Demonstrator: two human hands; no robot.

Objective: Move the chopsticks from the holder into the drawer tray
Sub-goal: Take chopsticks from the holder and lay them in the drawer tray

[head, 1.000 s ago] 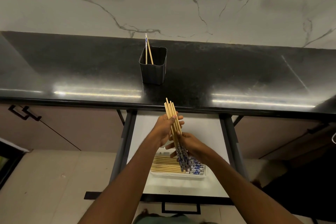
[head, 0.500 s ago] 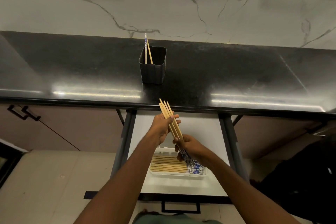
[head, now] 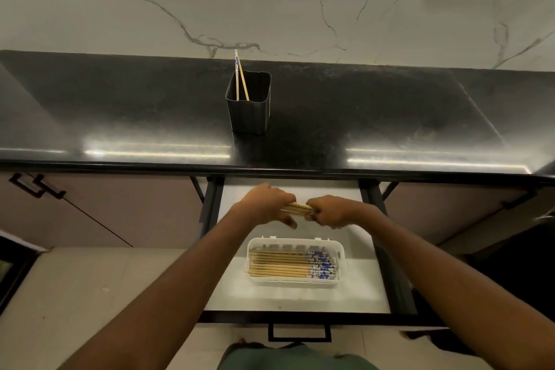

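A bundle of wooden chopsticks (head: 297,208) lies level between my two hands, above the open drawer. My left hand (head: 265,205) is closed on its left end and my right hand (head: 330,210) on its right end. Below them, a white tray (head: 341,261) rests on the drawer floor and holds several chopsticks (head: 279,264) laid side by side, blue-patterned ends to the right. On the counter stands a black holder (head: 249,112) with two chopsticks (head: 239,78) leaning in it.
The black counter (head: 390,117) runs across the view, backed by a marble wall. The white drawer (head: 240,294) is pulled out toward me between dark rails, its black handle (head: 299,335) at the front. Closed cabinet doors flank it.
The bundle has swung from upright and tilted to level, and both hands have risen clear of the tray. My hands now grip opposite ends.
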